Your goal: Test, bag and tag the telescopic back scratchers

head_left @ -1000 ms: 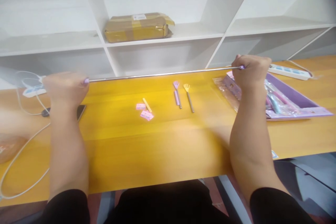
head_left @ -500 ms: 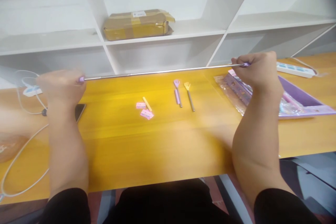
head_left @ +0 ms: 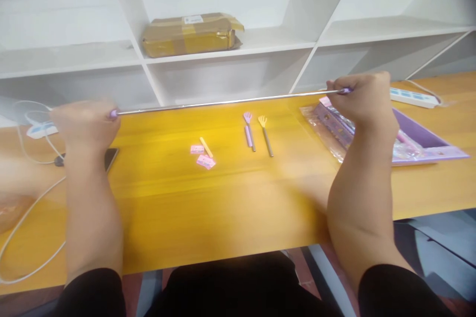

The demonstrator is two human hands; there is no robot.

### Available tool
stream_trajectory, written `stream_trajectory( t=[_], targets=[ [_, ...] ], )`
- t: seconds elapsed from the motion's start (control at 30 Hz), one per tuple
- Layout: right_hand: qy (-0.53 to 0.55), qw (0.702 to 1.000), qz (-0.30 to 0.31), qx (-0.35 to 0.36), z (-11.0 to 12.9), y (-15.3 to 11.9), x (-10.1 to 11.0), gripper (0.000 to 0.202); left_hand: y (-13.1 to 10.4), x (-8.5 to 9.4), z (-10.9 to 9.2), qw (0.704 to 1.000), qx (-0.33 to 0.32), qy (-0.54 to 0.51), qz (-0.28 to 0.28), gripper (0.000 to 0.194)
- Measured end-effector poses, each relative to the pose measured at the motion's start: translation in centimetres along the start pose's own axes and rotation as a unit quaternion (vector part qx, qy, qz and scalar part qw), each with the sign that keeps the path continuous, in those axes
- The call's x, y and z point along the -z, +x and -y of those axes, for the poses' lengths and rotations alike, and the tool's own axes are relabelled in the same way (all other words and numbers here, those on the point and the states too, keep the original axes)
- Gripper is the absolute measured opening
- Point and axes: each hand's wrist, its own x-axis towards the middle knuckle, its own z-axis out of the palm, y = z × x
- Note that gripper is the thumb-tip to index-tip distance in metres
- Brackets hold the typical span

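A thin telescopic metal rod [head_left: 223, 102] with purple ends stretches level above the table, held between both fists. My left hand [head_left: 87, 121] is closed round its left end, slightly blurred. My right hand [head_left: 368, 94] grips the other end. Below the rod lie a purple hand-shaped back scratcher [head_left: 248, 119] beside a loose purple tube [head_left: 248, 136], and a yellow hand-shaped back scratcher [head_left: 263, 122] with a metal shaft. Left of them are a yellow tube [head_left: 206, 147] and two small pink packets, one upper [head_left: 197, 149] and one lower [head_left: 206, 161].
A purple tray [head_left: 431, 154] with plastic-wrapped items stands at the right, partly behind my right forearm. Power strips lie at right [head_left: 414, 98] and left [head_left: 41, 130]. A phone [head_left: 110, 158] and white cable [head_left: 31, 203] are at left. A taped cardboard parcel [head_left: 189, 37] occupies the shelf.
The view has shifted slightly, so the table items appear a little further left. Both fists keep hold of the rod at nearly the same spread.
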Motion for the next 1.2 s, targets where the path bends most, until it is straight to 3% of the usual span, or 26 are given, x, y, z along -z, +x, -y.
stream_trajectory(
  t=[0.17,0.27,0.4,0.5,0.6,0.93,1.2],
  targets=[
    [-0.009,1.000,-0.002,0.014,-0.1,0.4,0.1,0.049,0.0,0.0,0.0,1.000,-0.012,-0.014,0.006,0.043],
    [0.005,0.999,0.012,0.050,2.1,0.7,-0.6,0.038,-0.6,0.1,-1.9,0.998,-0.043,-0.026,0.023,0.041],
    [0.028,0.994,0.043,0.097,10.5,-1.7,-2.3,0.019,-3.7,-0.4,-7.9,0.994,-0.080,-0.055,0.050,0.041],
    [0.038,0.977,0.151,0.148,17.8,-5.4,-3.4,0.024,-6.9,-1.5,-12.6,0.979,-0.131,-0.092,0.124,0.044],
    [0.039,0.962,0.213,0.166,21.6,-8.0,-4.1,0.030,-8.8,-2.8,-14.9,0.960,-0.169,-0.107,0.193,0.033],
    [0.033,0.943,0.284,0.170,21.0,-7.7,-7.2,0.030,-8.4,-4.7,-14.7,0.953,-0.193,-0.078,0.221,0.026],
    [0.059,0.943,0.273,0.183,20.3,-7.6,-8.9,0.021,-7.9,-4.8,-15.0,0.936,-0.226,-0.067,0.261,0.030]
  ],
)
